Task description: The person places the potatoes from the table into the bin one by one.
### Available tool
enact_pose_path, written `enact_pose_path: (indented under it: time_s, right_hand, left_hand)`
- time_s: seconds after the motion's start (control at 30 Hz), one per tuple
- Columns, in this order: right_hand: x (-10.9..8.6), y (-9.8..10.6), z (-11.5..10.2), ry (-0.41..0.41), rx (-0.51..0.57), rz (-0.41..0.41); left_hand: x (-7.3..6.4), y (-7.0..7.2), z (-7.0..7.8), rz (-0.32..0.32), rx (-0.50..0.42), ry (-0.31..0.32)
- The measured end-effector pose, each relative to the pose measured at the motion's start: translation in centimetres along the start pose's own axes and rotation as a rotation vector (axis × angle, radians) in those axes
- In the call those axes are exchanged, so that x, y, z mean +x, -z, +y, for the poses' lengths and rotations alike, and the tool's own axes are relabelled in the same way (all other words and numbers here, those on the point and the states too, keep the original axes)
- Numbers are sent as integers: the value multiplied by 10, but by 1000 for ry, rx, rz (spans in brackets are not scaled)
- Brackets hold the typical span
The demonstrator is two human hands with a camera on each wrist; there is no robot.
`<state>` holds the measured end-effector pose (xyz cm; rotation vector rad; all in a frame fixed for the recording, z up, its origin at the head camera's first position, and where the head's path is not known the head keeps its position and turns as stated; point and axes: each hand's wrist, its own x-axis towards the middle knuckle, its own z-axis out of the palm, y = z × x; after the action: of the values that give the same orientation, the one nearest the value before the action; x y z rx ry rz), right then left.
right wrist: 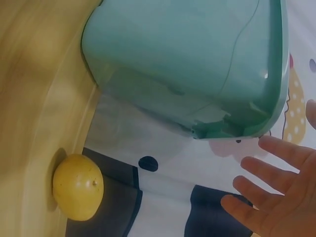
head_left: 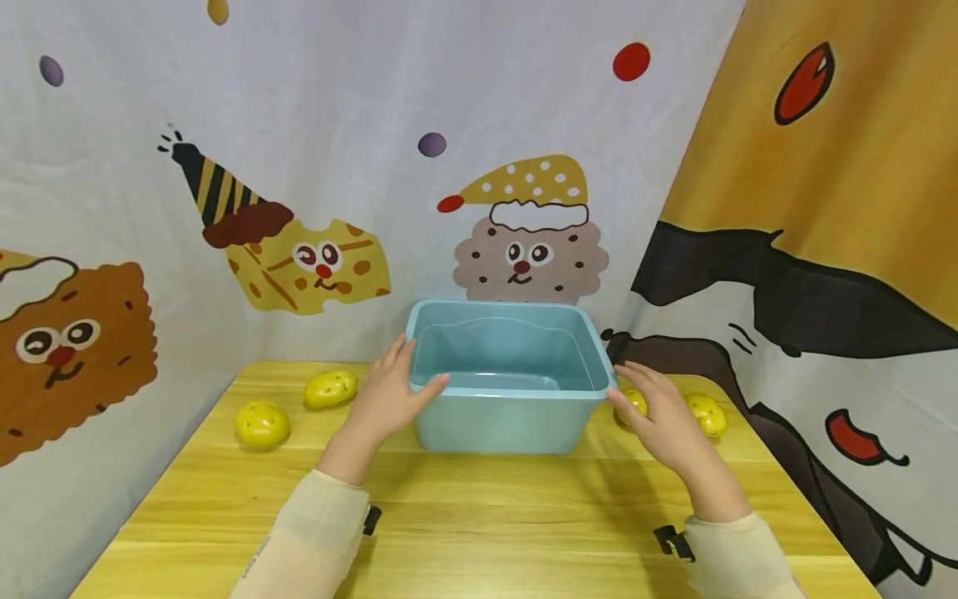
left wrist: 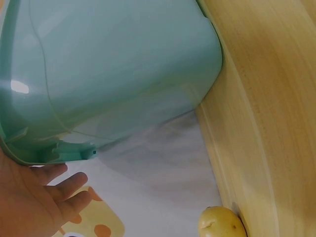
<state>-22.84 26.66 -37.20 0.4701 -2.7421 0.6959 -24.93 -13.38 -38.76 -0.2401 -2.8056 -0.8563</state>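
A light blue-green plastic bin [head_left: 505, 424] stands upright on the wooden table. At its left rim is my left hand [head_left: 385, 395], thumb apart and pointing over the front corner; in the left wrist view the same hand [left wrist: 37, 197] has its fingers extended beside the rim. My right hand [head_left: 662, 412] is at the right rim, and its fingers [right wrist: 269, 175] look spread and straight in the right wrist view. Neither hand curls round the bin; whether the fingertips touch it, I cannot tell. Behind the right hand, one yellow potato [head_left: 631, 406] is partly hidden.
Two yellow potatoes lie left of the bin, a rounder one [head_left: 262, 424] in front and a longer one [head_left: 331, 389] behind. Another potato [head_left: 707, 414] lies at the right, beyond my right hand. A printed curtain [head_left: 337, 125] hangs behind the table [head_left: 479, 524].
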Motion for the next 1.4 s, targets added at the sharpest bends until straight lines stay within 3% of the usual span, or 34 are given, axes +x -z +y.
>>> enact_pose_path:
  time_s: [0.93, 1.4]
  right_hand:
    - [-11, 6, 29, -25, 4, 107]
    - [-14, 7, 54, -84, 9, 171]
  left_hand:
    - [1, 0, 0, 5, 0, -11]
    - [2, -1, -1, -1, -2, 0]
